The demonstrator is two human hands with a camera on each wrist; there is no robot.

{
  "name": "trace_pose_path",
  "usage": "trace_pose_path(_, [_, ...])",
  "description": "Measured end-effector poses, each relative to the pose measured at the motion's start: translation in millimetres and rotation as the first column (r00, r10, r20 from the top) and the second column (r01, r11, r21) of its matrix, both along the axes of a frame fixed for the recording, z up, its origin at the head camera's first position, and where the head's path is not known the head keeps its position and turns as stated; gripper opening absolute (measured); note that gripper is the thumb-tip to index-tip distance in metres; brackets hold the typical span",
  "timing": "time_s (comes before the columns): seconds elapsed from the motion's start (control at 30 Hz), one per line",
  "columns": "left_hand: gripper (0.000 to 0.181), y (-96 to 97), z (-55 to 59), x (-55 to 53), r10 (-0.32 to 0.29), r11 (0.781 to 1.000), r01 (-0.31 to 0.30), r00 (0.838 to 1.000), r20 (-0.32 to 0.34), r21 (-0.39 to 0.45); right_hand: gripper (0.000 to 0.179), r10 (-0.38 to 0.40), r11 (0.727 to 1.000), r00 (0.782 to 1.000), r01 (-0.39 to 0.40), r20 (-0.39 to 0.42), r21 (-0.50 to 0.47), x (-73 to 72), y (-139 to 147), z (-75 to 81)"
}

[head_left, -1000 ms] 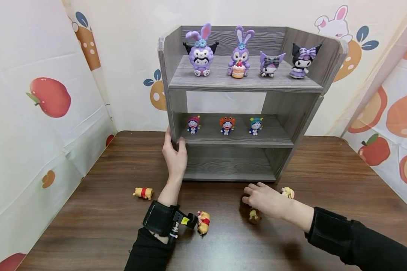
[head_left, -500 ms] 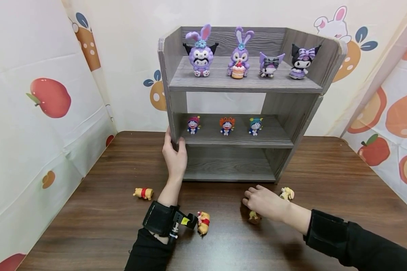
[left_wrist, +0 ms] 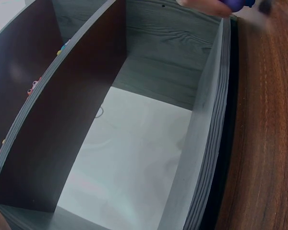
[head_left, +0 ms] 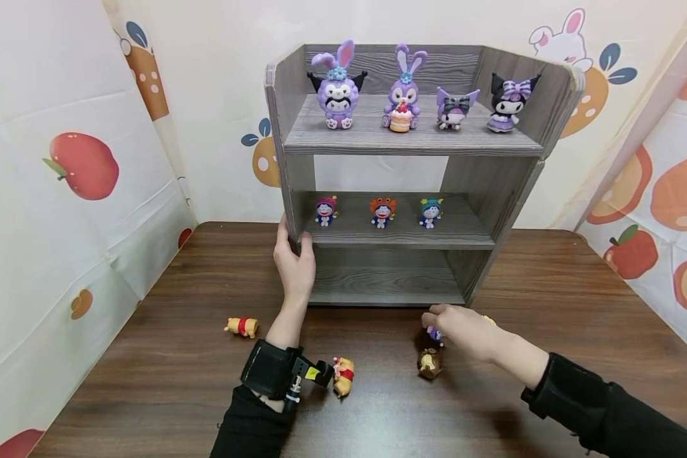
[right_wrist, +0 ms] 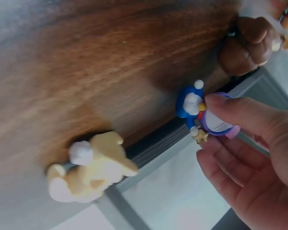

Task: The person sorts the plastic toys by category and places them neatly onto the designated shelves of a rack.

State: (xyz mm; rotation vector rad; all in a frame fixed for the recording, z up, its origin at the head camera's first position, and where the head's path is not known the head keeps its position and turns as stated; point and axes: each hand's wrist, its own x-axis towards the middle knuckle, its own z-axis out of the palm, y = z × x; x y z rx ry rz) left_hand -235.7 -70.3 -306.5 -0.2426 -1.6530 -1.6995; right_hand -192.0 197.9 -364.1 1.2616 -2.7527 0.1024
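The right hand (head_left: 464, 329) pinches a small blue, white and purple figurine (right_wrist: 191, 105) by its head, just in front of the grey wood-grain shelf unit (head_left: 401, 141); contact with the brown wood-grain worktop (head_left: 177, 381) cannot be told. The left hand (head_left: 294, 264) grips the unit's left side panel. The figurine is probably light, rigid and slippery; retain hold at the rounded head, sparing the gold star (right_wrist: 200, 137). The bottom tier (head_left: 383, 277) opens frontward, bounded by side panels and the board above.
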Motion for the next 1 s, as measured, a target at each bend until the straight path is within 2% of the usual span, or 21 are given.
trace_pose_path(0.13, [0.045, 0.2, 0.1, 0.0, -0.001, 1.0, 0.001, 1.0, 0.002, -0.002, 0.029, -0.021, 0.991, 0.996, 0.033, 0.092, -0.131, -4.2, 9.2, -0.9])
trace_pose_path(0.23, [0.045, 0.2, 0.1, 0.0, -0.002, 1.0, 0.002, 1.0, 0.005, -0.003, 0.027, -0.011, 0.972, 0.993, 0.037, 0.114, -0.233, -7.5, 15.5, -4.3])
trace_pose_path(0.33, [0.045, 0.4, -0.1, 0.0, -0.003, 1.0, 0.003, 1.0, 0.007, -0.003, 0.026, -0.028, 0.955, 0.992, 0.062, 0.12, -0.29, -8.7, 20.3, -7.4])
trace_pose_path(0.5, [0.045, 0.7, -0.2, 0.0, -0.002, 1.0, 0.002, 1.0, 0.006, -0.005, 0.027, -0.097, 0.945, 0.987, 0.131, 0.125, -0.301, -7.2, 25.0, -11.3])
trace_pose_path(0.73, [0.045, 0.7, -0.5, -0.5, 0.006, 1.0, -0.006, 1.0, -0.003, -0.008, 0.028, -0.125, 0.935, 0.986, 0.154, 0.109, -0.319, -2.7, 26.9, -13.5])
trace_pose_path(1.0, [0.045, 0.1, -1.0, -0.7, 0.012, 1.0, -0.012, 1.0, -0.005, -0.011, 0.031, -0.14, 0.937, 0.985, 0.166, 0.104, -0.308, 1.3, 25.7, -14.6])
